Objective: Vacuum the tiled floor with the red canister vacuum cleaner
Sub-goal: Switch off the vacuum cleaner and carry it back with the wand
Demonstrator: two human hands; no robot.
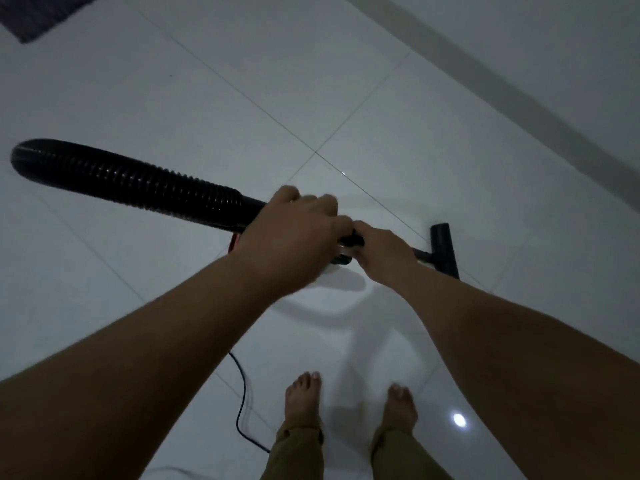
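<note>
Both hands were closed on the vacuum's handle and wand assembly, well above the glossy white tiled floor (346,98). The left hand (294,233) was wrapped over the black rigid handle at the point where the black ribbed flexible hose (121,178) joined it. The right hand (384,251) gripped the wand immediately beside the left, the two hands touching or nearly so; a small black fitting (353,241) showed between them. What that fitting was could not be told.

The hose ran from under the left hand away toward the left edge of the view, where it bent out of sight. A thin black wand section (420,254) emerged from under the right hand and met the black T-shaped floor nozzle (445,249), which lay on the floor just beyond the right hand. A small patch of red (234,243), apparently part of the red canister vacuum cleaner, was visible under the left wrist; the rest of the body was hidden by the arm.

A thin black power cord (242,403) trailed across the tiles beside the person's bare left foot (301,400). The bare right foot (401,407) stood near it, both below olive trouser cuffs (298,445). A dark woven mat (38,12) lay at the far left corner of the floor. A pale skirting strip (519,98) bordered the floor's far right edge.
</note>
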